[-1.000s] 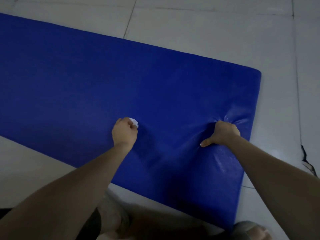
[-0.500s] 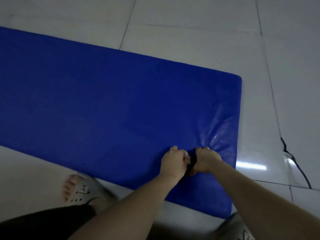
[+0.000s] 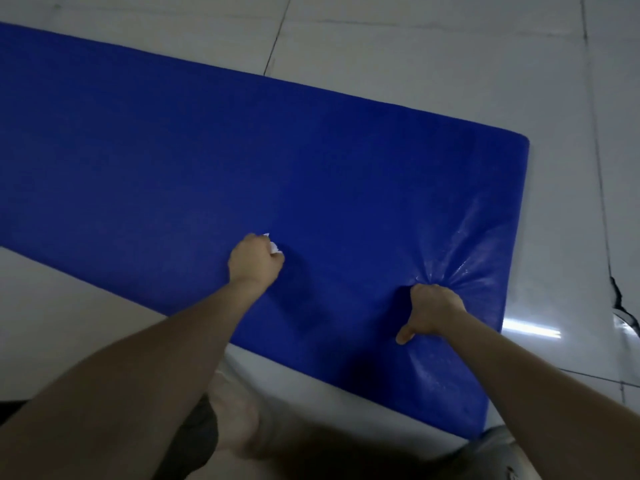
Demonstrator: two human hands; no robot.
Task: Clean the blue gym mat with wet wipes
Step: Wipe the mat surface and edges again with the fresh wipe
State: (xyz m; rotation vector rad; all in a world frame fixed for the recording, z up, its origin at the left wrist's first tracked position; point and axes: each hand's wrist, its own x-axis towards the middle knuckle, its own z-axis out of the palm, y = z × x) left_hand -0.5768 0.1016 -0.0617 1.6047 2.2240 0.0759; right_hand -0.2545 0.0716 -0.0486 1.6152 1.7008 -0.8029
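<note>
From the head camera, the blue gym mat (image 3: pixel 173 150) lies flat on a pale tiled floor (image 3: pixel 415 46), running from beyond the left hand's side of the picture to a rounded end just past the right hand. The left hand (image 3: pixel 255 261) is balled into a fist, knuckles up, and presses down on the mat a little in from the edge nearest the person. Its fingers are curled tight round a white wet wipe (image 3: pixel 273 245), of which only a small crumpled bit sticks out at the far side of the fist, touching the mat. The right hand (image 3: pixel 431 311) sits on the mat well apart from the left, nearer the person and close to the mat's end. Its fingers are curled down and grip a bunch of the mat's cover, while the thumb sticks out straight toward the person. Creases fan out from those fingers, away from the person and toward the mat's end, and the cover there looks shiny. Beyond the right hand, past the mat's end, the floor carries a bright strip of reflected light (image 3: pixel 530 329) and a dark jagged line (image 3: pixel 620 306); I cannot tell whether it is a crack or a cord. Below the left forearm a bare foot (image 3: pixel 239 420) shows, blurred, and under the right forearm a grey shoe (image 3: pixel 498 445) lies at the mat's near corner.
</note>
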